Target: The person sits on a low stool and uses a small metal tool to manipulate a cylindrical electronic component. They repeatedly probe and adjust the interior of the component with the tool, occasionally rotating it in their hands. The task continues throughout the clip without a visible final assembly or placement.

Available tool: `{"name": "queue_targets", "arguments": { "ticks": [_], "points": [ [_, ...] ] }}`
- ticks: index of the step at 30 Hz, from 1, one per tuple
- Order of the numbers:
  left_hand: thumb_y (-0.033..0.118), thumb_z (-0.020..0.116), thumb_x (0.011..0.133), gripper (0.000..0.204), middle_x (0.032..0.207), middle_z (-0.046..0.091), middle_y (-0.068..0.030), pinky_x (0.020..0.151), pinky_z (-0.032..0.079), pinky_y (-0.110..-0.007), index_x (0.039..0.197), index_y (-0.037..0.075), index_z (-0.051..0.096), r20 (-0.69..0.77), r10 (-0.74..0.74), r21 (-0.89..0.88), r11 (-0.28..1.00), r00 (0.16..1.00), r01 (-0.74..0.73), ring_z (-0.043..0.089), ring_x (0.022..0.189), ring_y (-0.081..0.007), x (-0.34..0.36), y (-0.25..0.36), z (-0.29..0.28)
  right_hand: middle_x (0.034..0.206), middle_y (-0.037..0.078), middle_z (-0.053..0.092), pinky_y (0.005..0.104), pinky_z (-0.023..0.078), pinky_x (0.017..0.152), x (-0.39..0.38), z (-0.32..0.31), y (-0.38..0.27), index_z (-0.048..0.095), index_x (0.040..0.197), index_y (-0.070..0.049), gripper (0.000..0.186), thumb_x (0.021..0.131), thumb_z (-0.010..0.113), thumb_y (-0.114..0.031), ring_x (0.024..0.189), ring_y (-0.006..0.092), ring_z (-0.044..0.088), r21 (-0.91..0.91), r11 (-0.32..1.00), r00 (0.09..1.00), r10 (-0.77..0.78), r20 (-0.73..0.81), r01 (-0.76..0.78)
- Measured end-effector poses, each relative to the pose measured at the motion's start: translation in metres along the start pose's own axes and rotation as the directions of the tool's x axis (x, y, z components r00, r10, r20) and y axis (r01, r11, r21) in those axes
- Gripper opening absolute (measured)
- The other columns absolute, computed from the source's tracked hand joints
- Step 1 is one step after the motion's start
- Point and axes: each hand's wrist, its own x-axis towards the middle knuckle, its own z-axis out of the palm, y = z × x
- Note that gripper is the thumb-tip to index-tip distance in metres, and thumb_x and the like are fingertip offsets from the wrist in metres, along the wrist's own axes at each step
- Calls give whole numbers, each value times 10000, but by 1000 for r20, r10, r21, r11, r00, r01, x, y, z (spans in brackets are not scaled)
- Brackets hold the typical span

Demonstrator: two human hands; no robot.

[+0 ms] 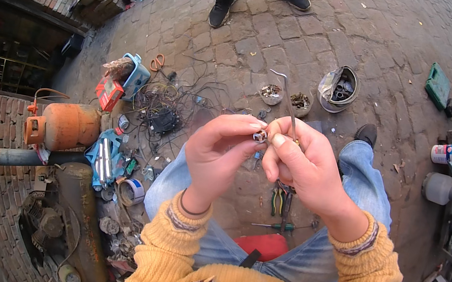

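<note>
While my left grip point(215, 150) pinches a small metal part point(260, 136), my right grip point(310, 163), just beside that part, pinches a thin bent rod point(290, 107); I judge this close work on the part, the next move calling for a steady left hold.

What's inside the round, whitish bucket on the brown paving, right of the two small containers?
The round, whitish bucket holds a jumble of dark, curved pieces, some ring-shaped. Anything beneath that top layer is covered, so the bottom is hidden.
</note>
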Motion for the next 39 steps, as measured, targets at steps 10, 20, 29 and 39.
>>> {"name": "queue_targets", "arguments": {
  "ticks": [10,20,29,39],
  "points": [
    [-170,699,794,281,1086,686,-162,849,580,-309,1039,-34,673,-70,74,144,988,995,-63,686,986,-220,-4,2,2,707,25,632,183,330,497,2,3,7,529,1056,-28,129,1035,495,-150,556,22,495,-161,975,989,-148,25,150],
    [-182,647,828,311,1077,643,-155,844,586,-342,1076,-7,579,16,-52,-365,929,999,54,688,990,-262,2,2,-3,732,10,644,193,440,563,-1,0,1,571,1124,19,223,922,641,-43,620,43,598,-398,862,929,-365,-57,314],
    [-183,675,806,321,1075,651,-151,875,568,-356,1054,1,588,-4,-39,-315,948,999,36,685,981,-262,1,-2,-5,887,77,730,238,535,594,1,1,10,696,1040,-25,273,782,784,-43,671,130,714,-619,652,823,-568,-17,437],
    [-63,748,823,321,1077,642,-134,909,580,-417,1063,37,560,-54,-86,-341,938,995,63,666,998,-251,3,10,-7,621,99,556,333,448,514,0,-5,14,574,841,-31,232,986,580,-213,535,258,570,-684,584,828,-559,52,437]
  ]
}}
